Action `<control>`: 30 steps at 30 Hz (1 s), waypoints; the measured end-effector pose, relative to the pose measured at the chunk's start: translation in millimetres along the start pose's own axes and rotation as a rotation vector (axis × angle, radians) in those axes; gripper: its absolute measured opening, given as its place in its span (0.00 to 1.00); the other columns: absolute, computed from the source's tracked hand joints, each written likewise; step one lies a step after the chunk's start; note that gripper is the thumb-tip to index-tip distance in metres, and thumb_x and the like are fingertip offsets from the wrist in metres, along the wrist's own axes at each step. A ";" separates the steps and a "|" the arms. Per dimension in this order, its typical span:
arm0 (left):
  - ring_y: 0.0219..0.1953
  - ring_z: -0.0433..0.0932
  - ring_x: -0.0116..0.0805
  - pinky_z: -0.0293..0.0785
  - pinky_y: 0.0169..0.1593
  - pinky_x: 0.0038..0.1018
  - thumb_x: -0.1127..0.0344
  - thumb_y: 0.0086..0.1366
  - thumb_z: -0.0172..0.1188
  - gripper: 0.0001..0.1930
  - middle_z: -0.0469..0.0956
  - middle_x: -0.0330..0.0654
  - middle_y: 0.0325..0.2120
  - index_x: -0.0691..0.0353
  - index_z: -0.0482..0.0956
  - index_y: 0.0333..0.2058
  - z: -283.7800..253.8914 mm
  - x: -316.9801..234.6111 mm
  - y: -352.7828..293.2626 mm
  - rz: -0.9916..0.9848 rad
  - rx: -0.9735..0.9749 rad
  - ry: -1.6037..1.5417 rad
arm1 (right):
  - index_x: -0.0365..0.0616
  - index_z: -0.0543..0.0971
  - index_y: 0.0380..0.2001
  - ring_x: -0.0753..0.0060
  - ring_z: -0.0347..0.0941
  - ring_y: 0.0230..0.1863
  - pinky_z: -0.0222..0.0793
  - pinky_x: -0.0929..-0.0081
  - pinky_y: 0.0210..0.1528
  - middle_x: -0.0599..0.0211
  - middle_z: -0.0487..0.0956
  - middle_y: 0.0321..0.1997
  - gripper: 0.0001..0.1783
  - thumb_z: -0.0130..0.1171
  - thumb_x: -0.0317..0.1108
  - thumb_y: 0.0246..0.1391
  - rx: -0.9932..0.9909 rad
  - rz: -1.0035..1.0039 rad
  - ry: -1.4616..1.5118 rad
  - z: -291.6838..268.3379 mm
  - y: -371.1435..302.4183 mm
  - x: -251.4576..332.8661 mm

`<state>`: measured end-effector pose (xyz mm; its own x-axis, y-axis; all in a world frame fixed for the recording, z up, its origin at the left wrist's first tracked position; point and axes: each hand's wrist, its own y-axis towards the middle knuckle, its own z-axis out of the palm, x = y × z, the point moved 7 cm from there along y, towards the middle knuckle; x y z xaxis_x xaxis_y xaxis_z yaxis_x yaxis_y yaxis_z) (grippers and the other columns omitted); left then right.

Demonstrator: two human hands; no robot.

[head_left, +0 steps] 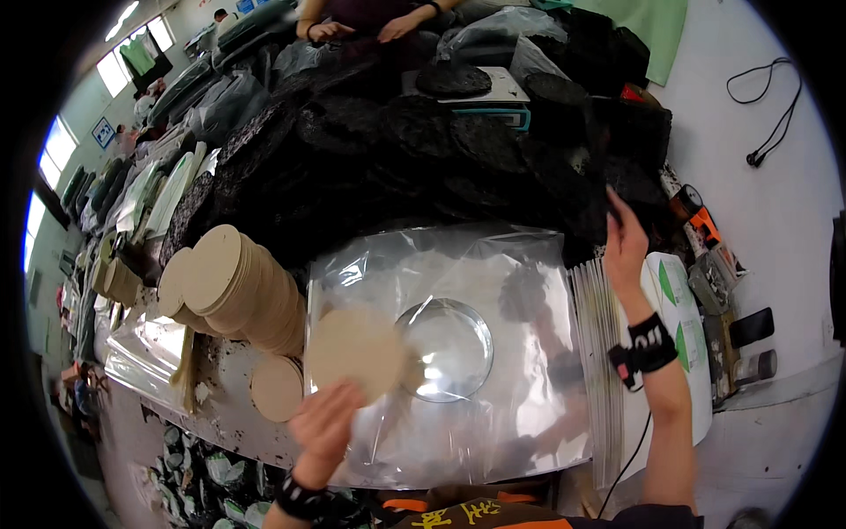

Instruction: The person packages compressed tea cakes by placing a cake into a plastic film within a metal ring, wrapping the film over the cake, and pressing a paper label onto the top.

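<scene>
A thin, round tan cardboard disc (357, 353) is pinched in my left hand (326, 428), its rim blurred by motion. The disc hovers over the left side of a stack of clear plastic bags (529, 441). Just right of it is a shiny round metal ring or dish (487, 339); I cannot tell whether it lies on or under the film. My right hand (626, 251) is stretched out at the right edge of a heap of black, rough round cakes (410, 132) resembling dried seaweed. Its fingers are extended beside the dark pieces, with no grip visible.
Tall stacks of cardboard discs (242, 282) stand on the left, with a loose disc (276, 388) nearby. A scale (507, 93) carries a black cake at the back, before a co-worker's hands (398, 28). A phone (751, 327) and small tools lie at right.
</scene>
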<state>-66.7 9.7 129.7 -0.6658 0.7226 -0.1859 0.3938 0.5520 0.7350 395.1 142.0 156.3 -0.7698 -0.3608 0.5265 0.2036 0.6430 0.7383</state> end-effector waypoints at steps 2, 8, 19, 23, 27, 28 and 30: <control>0.49 0.81 0.42 0.77 0.52 0.35 0.68 0.54 0.62 0.15 0.82 0.43 0.46 0.62 0.81 0.43 83.2 -32.8 21.0 0.104 0.335 -0.142 | 0.38 0.75 0.56 0.53 0.75 0.57 0.68 0.68 0.59 0.51 0.78 0.56 0.23 0.48 0.20 0.58 0.110 0.118 0.085 16.8 -40.6 36.7; 0.29 0.81 0.38 0.78 0.31 0.31 0.69 0.52 0.69 0.09 0.81 0.42 0.31 0.60 0.83 0.33 74.8 -24.1 -2.5 0.021 0.069 -0.325 | 0.37 0.78 0.52 0.50 0.74 0.53 0.72 0.60 0.54 0.49 0.77 0.52 0.27 0.55 0.25 0.43 0.583 -0.413 -0.007 69.7 -178.0 161.9; 0.42 0.79 0.46 0.79 0.44 0.28 0.48 0.19 0.82 0.71 0.70 0.55 0.46 0.83 0.56 0.60 203.1 14.5 9.3 -0.216 0.983 0.137 | 0.25 0.67 0.59 0.56 0.76 0.42 0.79 0.73 0.36 0.48 0.72 0.46 0.59 0.77 0.50 0.23 1.124 -0.171 -0.610 181.3 -187.2 130.6; 0.44 0.79 0.47 0.81 0.43 0.28 0.54 0.18 0.84 0.66 0.70 0.53 0.47 0.80 0.60 0.58 253.1 35.4 -21.0 -0.233 0.941 0.243 | 0.24 0.66 0.59 0.53 0.77 0.43 0.79 0.72 0.34 0.44 0.71 0.47 0.57 0.78 0.45 0.24 1.188 -0.167 -0.589 212.6 -214.2 101.5; 0.47 0.77 0.48 0.80 0.46 0.34 0.53 0.24 0.82 0.63 0.69 0.52 0.49 0.77 0.61 0.60 228.5 21.7 -4.4 -0.188 0.913 0.176 | 0.30 0.68 0.60 0.49 0.77 0.45 0.77 0.65 0.47 0.42 0.73 0.50 0.47 0.75 0.44 0.37 1.161 -0.167 -0.231 193.8 -190.0 102.2; 0.49 0.75 0.49 0.79 0.47 0.35 0.52 0.24 0.82 0.64 0.69 0.50 0.49 0.75 0.60 0.61 212.4 18.3 1.4 -0.129 0.929 0.141 | 0.37 0.70 0.60 0.47 0.76 0.50 0.70 0.60 0.58 0.47 0.76 0.51 0.40 0.71 0.43 0.45 1.261 -0.049 0.218 196.5 -173.8 110.5; 0.49 0.72 0.46 0.77 0.44 0.35 0.47 0.24 0.80 0.62 0.69 0.48 0.52 0.66 0.64 0.62 207.6 7.1 9.0 -0.017 0.921 0.197 | 0.38 0.69 0.61 0.47 0.74 0.54 0.67 0.58 0.60 0.47 0.78 0.51 0.38 0.67 0.45 0.50 0.698 0.150 0.227 188.4 -123.6 57.0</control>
<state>63.7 106.1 -0.4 -0.7383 0.6743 -0.0166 0.6729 0.7346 -0.0872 212.1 169.2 15.7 -0.6053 -0.3177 0.7299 -0.1931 0.9481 0.2525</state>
